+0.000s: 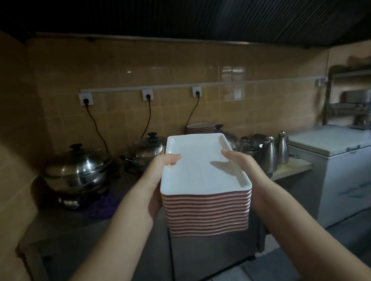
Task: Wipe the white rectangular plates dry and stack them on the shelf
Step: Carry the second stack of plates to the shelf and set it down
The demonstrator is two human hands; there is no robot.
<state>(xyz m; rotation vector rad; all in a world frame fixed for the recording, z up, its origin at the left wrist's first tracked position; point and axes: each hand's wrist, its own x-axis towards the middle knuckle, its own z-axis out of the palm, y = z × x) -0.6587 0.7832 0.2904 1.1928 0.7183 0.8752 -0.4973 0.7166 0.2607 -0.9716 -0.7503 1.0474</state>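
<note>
A tall stack of several white rectangular plates with reddish-brown edges is held in the air in front of me, at the middle of the view. My left hand grips the stack's left side, thumb hooked over the top plate's rim. My right hand grips the right side, its thumb on the top rim. The fingers under the stack are hidden. A metal shelf rack stands at the far right.
A grey counter carries two lidded steel pots, metal jugs and a stack of round plates by the tiled wall. Cables run up to wall sockets. A white chest freezer stands at right.
</note>
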